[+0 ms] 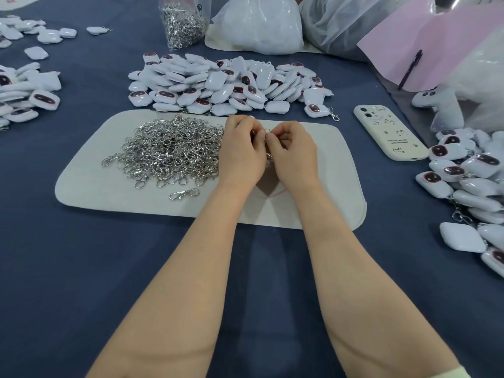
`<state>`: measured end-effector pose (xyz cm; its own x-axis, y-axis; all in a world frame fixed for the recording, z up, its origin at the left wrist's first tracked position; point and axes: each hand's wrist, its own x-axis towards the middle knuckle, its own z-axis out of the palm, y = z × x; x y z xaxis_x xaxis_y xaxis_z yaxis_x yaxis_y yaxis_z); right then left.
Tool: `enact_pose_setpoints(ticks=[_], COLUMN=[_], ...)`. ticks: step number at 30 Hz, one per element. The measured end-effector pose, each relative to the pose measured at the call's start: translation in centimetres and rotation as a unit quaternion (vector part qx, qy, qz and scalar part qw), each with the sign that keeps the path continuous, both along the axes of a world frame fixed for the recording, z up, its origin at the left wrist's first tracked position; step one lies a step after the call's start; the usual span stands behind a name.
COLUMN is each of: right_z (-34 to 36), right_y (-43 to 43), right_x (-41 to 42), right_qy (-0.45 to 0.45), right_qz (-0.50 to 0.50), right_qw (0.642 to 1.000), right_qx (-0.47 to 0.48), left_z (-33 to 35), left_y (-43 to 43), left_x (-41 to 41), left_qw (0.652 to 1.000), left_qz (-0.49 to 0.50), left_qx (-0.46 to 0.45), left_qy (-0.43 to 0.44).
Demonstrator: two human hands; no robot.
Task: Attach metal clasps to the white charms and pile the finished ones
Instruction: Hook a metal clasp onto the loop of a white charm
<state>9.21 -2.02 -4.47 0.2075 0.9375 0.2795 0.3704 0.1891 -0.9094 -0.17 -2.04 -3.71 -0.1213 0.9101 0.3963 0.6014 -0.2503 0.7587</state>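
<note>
Between hands [266, 148]: small silver clasp [266, 131]

A loose heap of silver metal clasps [171, 151] lies on a pale mat, one stray clasp [184, 194] just below it. White charms [218, 83] with dark faces are piled behind the mat, and more clasped charms [469, 184] lie heaped at the right.

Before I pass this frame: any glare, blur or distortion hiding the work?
Head view: even, soft light; wide-angle bending toward the edges; small highlights on the clasp heap and charm pile, nothing washed out; left hand and right hand are sharp but cover the piece between them.
</note>
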Motion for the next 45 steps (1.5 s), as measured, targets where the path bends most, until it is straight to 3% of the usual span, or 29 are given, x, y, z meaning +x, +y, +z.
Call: enact_pose_setpoints(ticks=[9, 20, 30, 36, 45], right_z=[0.0, 0.4, 0.2, 0.1, 0.0], right_y=[0.1, -0.6, -0.4, -0.4, -0.3], right_x=[-0.3, -0.5, 0.1, 0.0, -0.1], right_qy=[-0.013, -0.109, -0.083, -0.094, -0.127], right_qz=[0.001, 0.017, -0.043, -0.036, -0.014], right_qw=[1.000, 0.993, 0.995, 0.994, 0.991], right_qx=[-0.013, 0.041, 0.032, 0.031, 0.030], left_z=[-0.2, -0.1, 0.6, 0.5, 0.1], left_y=[0.1, 0.4, 0.0, 0.2, 0.3], left_x=[0.2, -0.5, -1.0, -0.8, -0.9], left_qw=[1.000, 0.998, 0.981, 0.974, 0.974], left_qz=[0.012, -0.004, -0.072, -0.084, -0.072], left_qx=[0.001, -0.045, -0.080, -0.128, -0.126], left_qy=[-0.008, -0.043, -0.158, -0.167, -0.172])
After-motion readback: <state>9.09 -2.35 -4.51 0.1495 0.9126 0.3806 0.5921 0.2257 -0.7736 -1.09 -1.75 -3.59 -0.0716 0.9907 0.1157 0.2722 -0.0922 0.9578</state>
